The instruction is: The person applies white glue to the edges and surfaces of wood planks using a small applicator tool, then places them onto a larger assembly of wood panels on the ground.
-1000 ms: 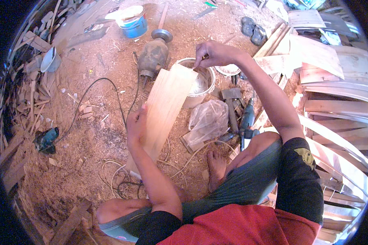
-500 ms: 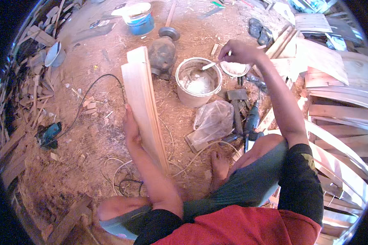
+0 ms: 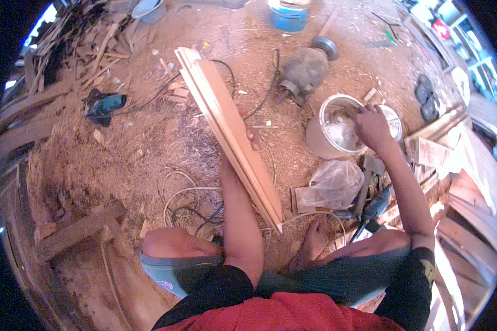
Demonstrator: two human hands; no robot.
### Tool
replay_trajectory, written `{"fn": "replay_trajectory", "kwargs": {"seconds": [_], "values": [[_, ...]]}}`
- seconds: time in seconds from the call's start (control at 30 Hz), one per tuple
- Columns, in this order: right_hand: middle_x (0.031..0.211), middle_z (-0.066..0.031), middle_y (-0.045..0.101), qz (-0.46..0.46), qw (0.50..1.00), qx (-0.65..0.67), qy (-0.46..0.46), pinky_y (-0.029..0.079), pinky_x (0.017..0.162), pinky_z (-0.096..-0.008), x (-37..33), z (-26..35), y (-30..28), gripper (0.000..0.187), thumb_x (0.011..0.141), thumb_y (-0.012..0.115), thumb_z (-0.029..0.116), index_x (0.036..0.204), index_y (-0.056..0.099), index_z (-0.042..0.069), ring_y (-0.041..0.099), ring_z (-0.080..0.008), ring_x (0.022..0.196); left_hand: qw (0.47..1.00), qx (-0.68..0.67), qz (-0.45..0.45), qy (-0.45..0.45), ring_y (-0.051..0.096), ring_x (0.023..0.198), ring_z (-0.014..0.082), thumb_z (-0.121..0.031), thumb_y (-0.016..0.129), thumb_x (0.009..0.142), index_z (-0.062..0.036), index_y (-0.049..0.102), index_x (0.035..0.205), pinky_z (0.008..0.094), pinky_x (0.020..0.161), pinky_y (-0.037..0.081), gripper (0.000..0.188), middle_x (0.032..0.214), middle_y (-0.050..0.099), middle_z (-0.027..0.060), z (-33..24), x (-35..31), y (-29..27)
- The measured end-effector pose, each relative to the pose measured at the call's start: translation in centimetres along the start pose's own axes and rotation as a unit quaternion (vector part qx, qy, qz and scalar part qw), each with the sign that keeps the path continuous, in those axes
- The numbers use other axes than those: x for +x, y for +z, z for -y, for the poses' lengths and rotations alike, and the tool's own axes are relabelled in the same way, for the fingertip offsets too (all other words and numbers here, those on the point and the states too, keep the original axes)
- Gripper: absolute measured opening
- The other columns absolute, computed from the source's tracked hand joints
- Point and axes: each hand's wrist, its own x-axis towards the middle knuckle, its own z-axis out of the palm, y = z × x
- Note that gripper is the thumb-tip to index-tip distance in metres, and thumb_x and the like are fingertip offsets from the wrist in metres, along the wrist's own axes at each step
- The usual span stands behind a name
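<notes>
A long stack of pale wooden boards (image 3: 226,124) stands tilted in front of me, its lower end near my foot. My left hand (image 3: 250,134) grips it from the right side, fingers curled around the edge. My right hand (image 3: 371,127) is closed at the rim of a white bucket (image 3: 318,135), which has whitish paste inside. The thin white stick it held a moment earlier is mostly hidden by the fingers and bucket. Behind that hand lies a round white lid or dish (image 3: 394,123). A crumpled clear plastic bag (image 3: 337,181) lies in front of the bucket.
A blue-green drill (image 3: 376,207) lies near my right knee, and a corded power tool (image 3: 106,103) at left. A dark rounded metal object (image 3: 306,67) and a blue bucket (image 3: 288,17) stand farther off. Cables (image 3: 182,190) loop across the sawdust-covered ground; wood piles flank both sides.
My right hand has lowered the stick to the bucket. The boards, held in my left hand, have turned so their top leans left. My view has shifted left.
</notes>
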Motion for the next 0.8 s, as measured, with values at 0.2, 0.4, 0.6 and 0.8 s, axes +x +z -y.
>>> {"fn": "replay_trajectory", "kwargs": {"seconds": [0.2,0.4,0.6,0.8], "values": [[0.105,-0.0168,0.069,-0.141,0.929,0.341,-0.031,0.051,0.086,-0.0446,1.1,-0.7,-8.6,0.020,0.083,0.070,0.015,0.101,0.069,0.005,0.064,-0.0369,0.097,0.865,0.177,-0.449,0.140,0.059,0.073,0.0189,-0.060,0.051,0.095,0.0009,0.045,0.135,0.0297,0.068,0.051,0.073,0.084,0.062,0.0047,0.2,0.1,2.8],[0.114,-0.0160,0.067,0.060,0.824,0.563,-0.023,0.049,0.093,-0.0390,-3.5,3.6,-17.9,0.037,0.087,0.072,0.019,0.120,0.064,0.002,0.063,-0.0299,0.108,0.728,0.483,-0.452,0.181,0.044,0.065,0.0116,-0.057,0.047,0.099,-0.0001,0.057,0.106,0.0278,0.060,0.037,0.059,0.072,0.047,-0.0030,-5.2,-4.2,11.5],[0.126,-0.0195,0.061,0.118,0.690,0.714,0.003,0.047,0.100,-0.0379,-7.6,10.2,-32.6,0.065,0.083,0.079,0.025,0.138,0.050,0.003,0.060,-0.0309,0.116,0.763,0.476,-0.408,0.157,0.044,0.080,0.0124,-0.048,0.039,0.104,-0.0010,0.053,0.101,0.0299,0.071,0.037,0.049,0.087,0.047,0.0008,-17.0,-3.6,31.3],[0.122,-0.0151,0.061,0.113,0.659,0.744,-0.015,0.047,0.095,-0.0312,-8.4,11.4,-55.0,0.068,0.080,0.081,0.020,0.135,0.047,-0.002,0.058,-0.0175,0.112,0.796,0.345,-0.475,0.149,0.051,0.114,0.0178,-0.056,0.036,0.103,0.0058,0.048,0.130,0.0303,0.101,0.039,0.068,0.123,0.055,0.0113,-29.4,-3.9,50.1]]}}
